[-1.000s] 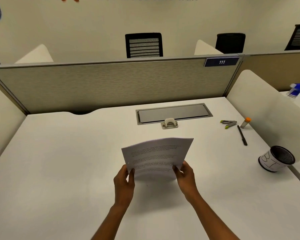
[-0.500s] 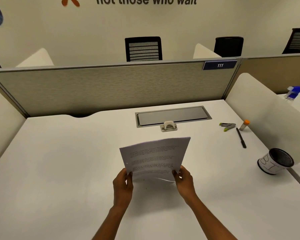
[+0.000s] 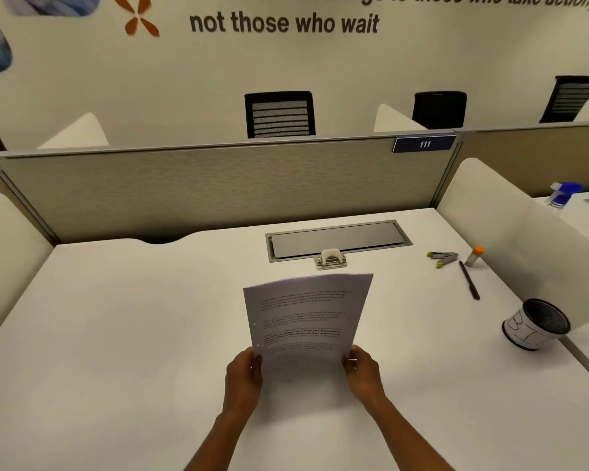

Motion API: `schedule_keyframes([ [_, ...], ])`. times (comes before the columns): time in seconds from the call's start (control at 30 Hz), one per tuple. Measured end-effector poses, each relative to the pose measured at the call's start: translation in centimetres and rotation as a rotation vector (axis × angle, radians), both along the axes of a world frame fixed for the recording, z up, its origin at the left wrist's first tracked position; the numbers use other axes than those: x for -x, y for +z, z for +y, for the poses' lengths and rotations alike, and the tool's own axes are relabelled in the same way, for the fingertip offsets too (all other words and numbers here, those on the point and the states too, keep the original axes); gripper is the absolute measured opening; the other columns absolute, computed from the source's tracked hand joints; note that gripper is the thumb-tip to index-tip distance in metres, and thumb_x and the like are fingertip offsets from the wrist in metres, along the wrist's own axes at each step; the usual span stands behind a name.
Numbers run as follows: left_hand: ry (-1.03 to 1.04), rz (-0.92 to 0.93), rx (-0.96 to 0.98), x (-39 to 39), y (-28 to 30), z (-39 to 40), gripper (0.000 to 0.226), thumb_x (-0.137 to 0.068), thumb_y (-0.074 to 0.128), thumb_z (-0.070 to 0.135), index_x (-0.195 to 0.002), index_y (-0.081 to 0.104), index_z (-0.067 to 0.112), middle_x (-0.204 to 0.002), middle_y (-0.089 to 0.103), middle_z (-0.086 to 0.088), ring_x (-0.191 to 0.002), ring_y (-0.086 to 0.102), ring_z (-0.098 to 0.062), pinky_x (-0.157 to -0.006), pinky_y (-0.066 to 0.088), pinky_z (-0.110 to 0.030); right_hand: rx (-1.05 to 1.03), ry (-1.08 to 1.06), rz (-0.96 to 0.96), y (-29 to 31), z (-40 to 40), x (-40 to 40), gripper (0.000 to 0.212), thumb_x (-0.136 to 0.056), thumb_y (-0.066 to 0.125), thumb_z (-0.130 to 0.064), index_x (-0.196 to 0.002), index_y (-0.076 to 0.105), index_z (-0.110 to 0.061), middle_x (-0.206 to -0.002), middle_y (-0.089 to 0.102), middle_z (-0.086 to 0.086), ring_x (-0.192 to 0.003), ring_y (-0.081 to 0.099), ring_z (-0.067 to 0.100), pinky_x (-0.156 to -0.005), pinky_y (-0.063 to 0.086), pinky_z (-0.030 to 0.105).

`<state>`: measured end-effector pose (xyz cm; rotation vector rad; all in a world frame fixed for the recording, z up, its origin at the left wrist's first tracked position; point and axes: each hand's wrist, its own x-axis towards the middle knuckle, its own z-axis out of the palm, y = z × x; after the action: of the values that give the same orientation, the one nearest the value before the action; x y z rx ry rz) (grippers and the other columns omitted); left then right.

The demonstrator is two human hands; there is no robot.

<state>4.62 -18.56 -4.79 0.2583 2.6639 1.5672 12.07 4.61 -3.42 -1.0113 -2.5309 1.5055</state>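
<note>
Fingers of left hand and right hand are pinching paper sheets at lower corners | head view: sheets are standing upright beyond the fingertips, over desk | judgement: light, floppy, tear-prone; gripping opposite edges is advisable.

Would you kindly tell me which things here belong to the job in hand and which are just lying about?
In the job: paper, held at its lower corners by the left hand and right hand; perhaps the hole punch.
Lying about: stapler, glue stick, pen, cup, spray bottle.
</note>
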Motion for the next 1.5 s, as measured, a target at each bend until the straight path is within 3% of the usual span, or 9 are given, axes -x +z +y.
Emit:
schedule_keyframes([
  [0.17,0.003,-0.001,0.03,1.2,1.8,0.4,0.022,-0.094,0.051,-0.001,-0.089,0.067,0.014,-0.084,0.07,0.006,-0.073,0.064,-0.01,-0.059,0.045,-0.011,-0.077,-0.039,0.074,1.6,-0.3,0.2,0.019,-0.095,0.051,-0.004,-0.108,0.065,-0.008,-0.101,0.069,0.006,-0.085,0.06,0.019,-0.073,0.044,0.022],
  [0.3,-0.048,0.045,-0.004,2.3,3.4,0.5,0.016,-0.095,0.05,0.0,-0.09,0.064,0.007,-0.082,0.069,0.002,-0.071,0.061,-0.02,-0.06,0.046,-0.027,-0.103,-0.098,0.154,3.7,-0.6,-0.2,0.018,-0.096,0.05,-0.008,-0.105,0.065,-0.009,-0.095,0.066,0.001,-0.086,0.06,0.021,-0.07,0.046,0.027],
  [0.43,-0.123,0.025,-0.111,3.1,5.0,0.5,0.018,-0.098,0.048,0.005,-0.103,0.065,0.01,-0.091,0.07,0.0,-0.073,0.063,-0.02,-0.061,0.052,-0.022,-0.036,-0.178,0.221,5.0,-0.3,-0.6,0.014,-0.095,0.052,-0.013,-0.101,0.064,-0.015,-0.098,0.067,0.0,-0.086,0.064,0.024,-0.075,0.056,0.037],
  [0.5,-0.15,-0.034,-0.202,3.0,5.8,0.5,0.018,-0.1,0.047,0.01,-0.105,0.063,0.014,-0.097,0.07,0.0,-0.079,0.065,-0.021,-0.063,0.058,-0.032,0.021,-0.196,0.263,5.6,-0.2,-1.0,0.013,-0.096,0.052,-0.014,-0.103,0.063,-0.016,-0.099,0.065,-0.002,-0.087,0.065,0.023,-0.073,0.06,0.04],
  [0.73,-0.144,-0.145,-0.29,1.7,7.2,-0.2,0.017,-0.102,0.045,0.016,-0.102,0.061,0.014,-0.101,0.068,-0.009,-0.09,0.065,-0.028,-0.058,0.061,-0.045,0.088,-0.164,0.337,7.4,-0.1,-1.5,0.013,-0.096,0.051,-0.014,-0.103,0.062,-0.015,-0.094,0.063,0.001,-0.079,0.066,0.022,-0.06,0.06,0.032],
  [0.87,-0.037,-0.221,-0.317,0.7,7.4,-0.7,0.018,-0.102,0.044,0.019,-0.101,0.062,0.015,-0.099,0.071,-0.009,-0.087,0.066,-0.027,-0.056,0.06,-0.043,0.127,-0.105,0.273,7.3,-0.2,-1.0,0.014,-0.095,0.053,-0.014,-0.105,0.062,-0.014,-0.094,0.064,0.002,-0.076,0.067,0.025,-0.052,0.055,0.022],
  [1.07,0.119,-0.354,-0.269,-0.5,6.3,-1.8,0.016,-0.1,0.049,0.022,-0.1,0.063,0.014,-0.101,0.066,-0.01,-0.088,0.063,-0.028,-0.063,0.061,-0.045,0.175,-0.026,0.12,5.2,-0.9,-0.4,0.016,-0.091,0.053,-0.008,-0.098,0.066,-0.012,-0.091,0.064,0.002,-0.056,0.067,0.026,-0.056,0.058,0.029],
  [1.3,0.227,-0.532,-0.367,-1.9,5.9,-2.4,0.018,-0.1,0.049,0.017,-0.094,0.065,0.011,-0.103,0.066,-0.01,-0.083,0.062,-0.026,-0.061,0.06,-0.044,0.351,0.002,0.086,2.7,-0.3,0.3,0.017,-0.087,0.057,-0.005,-0.095,0.072,-0.009,-0.094,0.071,0.007,-0.063,0.07,0.021,-0.062,0.061,0.033],
  [1.5,0.196,-0.644,-0.507,-1.5,5.7,-4.5,0.021,-0.101,0.048,0.015,-0.111,0.061,0.003,-0.113,0.065,-0.015,-0.087,0.064,-0.029,-0.06,0.059,-0.038,0.454,0.034,0.121,2.3,-0.9,1.3,0.015,-0.089,0.061,-0.003,-0.101,0.07,-0.004,-0.098,0.072,0.012,-0.075,0.069,0.023,-0.064,0.059,0.032],
])
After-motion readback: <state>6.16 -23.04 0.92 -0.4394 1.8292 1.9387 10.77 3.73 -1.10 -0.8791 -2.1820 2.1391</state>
